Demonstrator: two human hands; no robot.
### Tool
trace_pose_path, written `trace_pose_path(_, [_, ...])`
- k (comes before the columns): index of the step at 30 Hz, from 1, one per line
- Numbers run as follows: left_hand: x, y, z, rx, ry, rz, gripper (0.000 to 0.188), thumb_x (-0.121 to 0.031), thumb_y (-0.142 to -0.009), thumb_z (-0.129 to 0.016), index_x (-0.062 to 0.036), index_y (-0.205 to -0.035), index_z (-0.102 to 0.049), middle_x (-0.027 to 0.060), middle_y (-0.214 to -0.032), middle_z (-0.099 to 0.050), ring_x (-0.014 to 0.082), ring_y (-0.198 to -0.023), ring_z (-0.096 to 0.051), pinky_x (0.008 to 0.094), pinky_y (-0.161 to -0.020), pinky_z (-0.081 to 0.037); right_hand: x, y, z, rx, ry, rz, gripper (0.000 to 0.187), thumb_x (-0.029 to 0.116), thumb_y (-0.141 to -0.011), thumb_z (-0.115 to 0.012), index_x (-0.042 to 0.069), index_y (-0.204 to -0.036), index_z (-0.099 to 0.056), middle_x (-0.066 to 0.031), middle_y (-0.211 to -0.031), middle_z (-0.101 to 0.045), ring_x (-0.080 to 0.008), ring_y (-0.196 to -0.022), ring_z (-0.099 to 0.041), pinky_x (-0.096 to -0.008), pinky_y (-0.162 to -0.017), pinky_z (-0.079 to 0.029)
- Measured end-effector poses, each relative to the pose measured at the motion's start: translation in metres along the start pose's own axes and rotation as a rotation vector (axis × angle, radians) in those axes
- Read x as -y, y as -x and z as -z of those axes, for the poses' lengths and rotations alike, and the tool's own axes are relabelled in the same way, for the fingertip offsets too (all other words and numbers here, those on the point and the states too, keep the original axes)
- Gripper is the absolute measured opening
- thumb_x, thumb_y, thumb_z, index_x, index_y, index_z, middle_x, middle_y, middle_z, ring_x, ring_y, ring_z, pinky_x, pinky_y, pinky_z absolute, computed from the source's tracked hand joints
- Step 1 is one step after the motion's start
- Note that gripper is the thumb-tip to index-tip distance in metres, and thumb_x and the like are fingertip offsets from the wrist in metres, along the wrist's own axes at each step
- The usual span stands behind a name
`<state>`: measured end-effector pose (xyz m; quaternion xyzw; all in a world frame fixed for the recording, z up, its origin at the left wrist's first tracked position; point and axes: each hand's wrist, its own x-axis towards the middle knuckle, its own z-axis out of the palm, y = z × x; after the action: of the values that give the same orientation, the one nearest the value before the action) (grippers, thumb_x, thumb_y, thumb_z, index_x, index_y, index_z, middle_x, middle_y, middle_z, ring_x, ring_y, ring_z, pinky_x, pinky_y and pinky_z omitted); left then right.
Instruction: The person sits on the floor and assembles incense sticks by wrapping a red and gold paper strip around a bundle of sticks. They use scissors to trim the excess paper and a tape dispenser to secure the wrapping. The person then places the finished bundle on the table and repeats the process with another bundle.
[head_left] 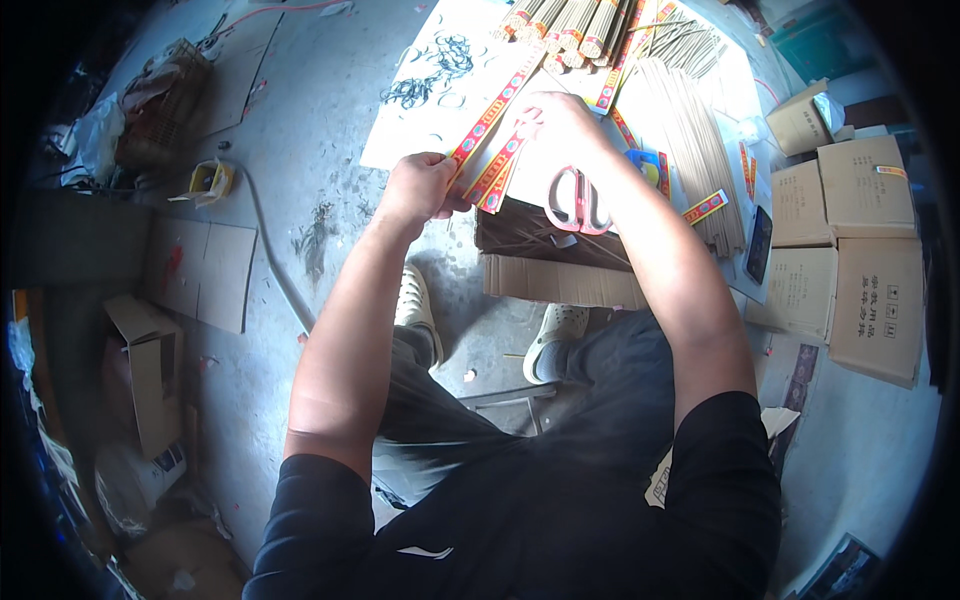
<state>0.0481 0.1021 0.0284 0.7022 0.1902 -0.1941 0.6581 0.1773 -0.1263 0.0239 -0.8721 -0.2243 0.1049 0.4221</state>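
Long red-and-yellow printed paper strips [494, 112] stretch slantwise over the white-topped table. My left hand [420, 188] is closed on their near ends, thumb on top and fingers beneath. Further along, my right hand [560, 118] has its fingers curled at the far end of a second printed strip [497, 176]; its fingertips are partly washed out by glare. Scissors with pink-red handles [566, 219] lie by my right wrist, at the table's near edge. Loose thin brown sticks [690, 130] lie to the right, with printed strips across them. Bundled sticks [575, 28] with printed wrappers are stacked at the far side.
Dark rubber bands [440, 68] are scattered at the table's far left. An open cardboard box [565, 278] sits under the near edge. A phone [760, 243] rests on the right edge. Cardboard cartons [868, 200] are stacked at right; a yellow container [212, 180] stands on the floor at left.
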Motion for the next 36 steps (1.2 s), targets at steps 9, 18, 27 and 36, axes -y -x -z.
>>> trace_pose_path(9, [0.004, 0.000, -0.005, -0.050, 0.024, -0.022, 0.034, -0.025, -0.107, -0.053, 0.0034, -0.107, -0.071, 0.0104, -0.089, -0.074, 0.0190, -0.072, -0.076, 0.0295, -0.060, -0.054, 0.000, 0.013, -0.001, -0.057, -0.052, -0.054, 0.024, 0.005, -0.086, -0.074, 0.002, -0.110, -0.075, -0.0121, -0.099, -0.077, -0.0219, -0.086, -0.073, -0.0334, -0.078, -0.057])
trace_pose_path(18, [0.007, 0.002, -0.009, -0.018, 0.110, 0.005, 0.035, -0.029, -0.108, -0.055, 0.0005, -0.123, -0.068, 0.0109, -0.098, -0.076, 0.0186, -0.078, -0.075, 0.0312, -0.067, -0.057, 0.006, 0.012, -0.005, -0.062, 0.189, -0.007, 0.023, 0.017, -0.090, -0.078, 0.006, -0.110, -0.075, -0.0155, -0.110, -0.077, -0.0254, -0.095, -0.075, -0.0371, -0.083, -0.058])
trace_pose_path(27, [0.010, -0.002, -0.015, -0.004, 0.136, -0.028, 0.039, -0.032, -0.109, -0.056, -0.0002, -0.128, -0.067, 0.0113, -0.100, -0.076, 0.0197, -0.074, -0.075, 0.0331, -0.068, -0.062, -0.017, 0.002, -0.012, -0.068, -0.018, -0.077, 0.025, 0.013, -0.090, -0.078, 0.001, -0.112, -0.075, -0.0158, -0.102, -0.077, -0.0254, -0.091, -0.075, -0.0359, -0.083, -0.058])
trace_pose_path(36, [0.012, 0.001, -0.021, 0.000, 0.176, -0.044, 0.040, -0.031, -0.109, -0.056, 0.0027, -0.129, -0.065, 0.0132, -0.099, -0.075, 0.0206, -0.074, -0.075, 0.0350, -0.068, -0.065, -0.022, 0.002, -0.016, -0.085, -0.102, -0.100, 0.026, 0.010, -0.090, -0.076, 0.002, -0.115, -0.075, -0.0139, -0.097, -0.076, -0.0208, -0.088, -0.074, -0.0335, -0.080, -0.058])
